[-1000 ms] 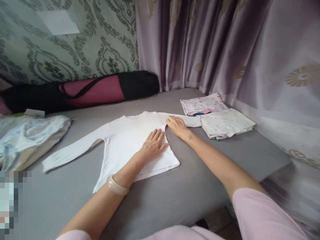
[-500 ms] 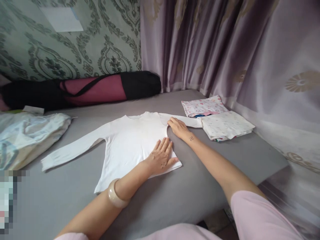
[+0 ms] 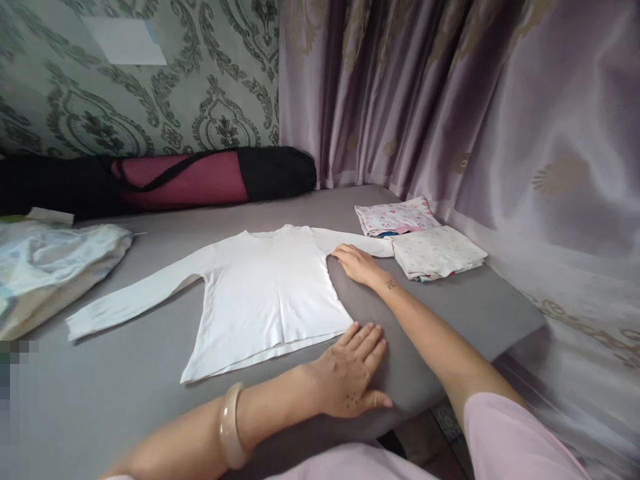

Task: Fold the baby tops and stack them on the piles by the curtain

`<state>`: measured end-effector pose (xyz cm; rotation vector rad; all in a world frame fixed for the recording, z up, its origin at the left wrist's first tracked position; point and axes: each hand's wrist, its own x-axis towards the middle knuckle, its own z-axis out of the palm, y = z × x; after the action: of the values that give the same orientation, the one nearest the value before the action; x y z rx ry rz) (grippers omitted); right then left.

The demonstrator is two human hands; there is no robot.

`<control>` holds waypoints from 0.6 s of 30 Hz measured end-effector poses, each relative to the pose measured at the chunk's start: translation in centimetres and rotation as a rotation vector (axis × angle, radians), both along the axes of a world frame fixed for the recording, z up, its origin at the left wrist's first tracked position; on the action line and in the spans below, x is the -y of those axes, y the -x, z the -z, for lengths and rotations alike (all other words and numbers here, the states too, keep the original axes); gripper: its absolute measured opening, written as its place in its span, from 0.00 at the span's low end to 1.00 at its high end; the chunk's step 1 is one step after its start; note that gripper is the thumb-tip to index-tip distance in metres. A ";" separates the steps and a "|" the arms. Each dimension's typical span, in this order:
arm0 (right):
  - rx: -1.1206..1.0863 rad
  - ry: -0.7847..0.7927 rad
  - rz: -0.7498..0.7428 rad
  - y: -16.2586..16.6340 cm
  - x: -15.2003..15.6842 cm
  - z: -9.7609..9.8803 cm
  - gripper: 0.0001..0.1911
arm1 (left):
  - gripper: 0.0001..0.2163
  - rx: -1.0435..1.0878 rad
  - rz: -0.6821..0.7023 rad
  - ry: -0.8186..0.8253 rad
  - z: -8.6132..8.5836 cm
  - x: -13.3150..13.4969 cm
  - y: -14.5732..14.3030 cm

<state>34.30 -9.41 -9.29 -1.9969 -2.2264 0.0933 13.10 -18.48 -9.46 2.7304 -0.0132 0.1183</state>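
A white long-sleeved shirt [image 3: 265, 293] lies spread flat on the grey bed surface [image 3: 125, 400], sleeves out to both sides. My left hand [image 3: 350, 373] rests flat and open on the grey surface just past the shirt's lower right hem corner, a pale bangle on that wrist. My right hand [image 3: 356, 261] lies palm down with fingers extended on the shirt's right armpit, where the right sleeve begins.
Two folded patterned garments [image 3: 417, 237] lie at the right by the purple curtain [image 3: 450, 100]. A black and maroon rolled bag [image 3: 165, 180] runs along the patterned wall. A heap of pale clothes [image 3: 45, 267] lies at the left. The bed edge drops off at the front right.
My left hand has slid down the shirt's body toward me and off the hem onto the grey surface. My right hand has stayed at the armpit.
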 end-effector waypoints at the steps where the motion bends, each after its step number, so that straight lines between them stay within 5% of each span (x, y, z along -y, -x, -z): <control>1: -0.060 0.006 0.023 -0.6 0.2 -0.1 0.19 | 0.36 0.021 0.060 0.030 -0.4 0.4 0.0; 5: -0.193 -0.072 0.302 -4.5 0.8 -1.1 0.18 | 0.27 0.148 0.111 0.105 -1.9 0.4 -0.6; 10: 0.014 -0.203 0.644 -9.7 1.4 -2.4 0.18 | 0.16 0.069 -0.287 -0.094 -2.1 -2.6 -0.4; 14: 0.117 -0.139 0.624 -10.9 1.5 -2.2 0.16 | 0.19 -0.094 -0.479 -0.269 -1.2 -5.0 0.6; 18: 0.236 -0.046 0.533 -9.9 0.9 -1.3 0.17 | 0.13 -0.174 -0.507 -0.295 -1.2 -5.4 1.0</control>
<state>44.18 -10.29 -7.97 -2.6062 -1.7038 -0.2633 12.06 -13.12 -8.24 2.9614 0.7680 0.0203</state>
